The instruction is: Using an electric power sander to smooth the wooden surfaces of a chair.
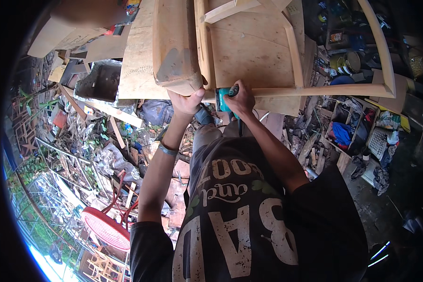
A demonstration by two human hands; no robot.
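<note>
A teal power tool (224, 100) sits pressed against the lower rail of a pale wooden frame (315, 89), its body mostly hidden so only the coloured housing shows. The frame is made of light, unfinished strips joined at angles, lying over a plywood sheet. Just left of the tool, a thick wooden block (174, 47) with a grey-stained end stands against the frame's edge.

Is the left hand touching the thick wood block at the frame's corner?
Touching. The head view shows the left hand pressed under the thick wood block, thumb against its lower edge, with no gap. The right hand grips the teal power tool.
</note>
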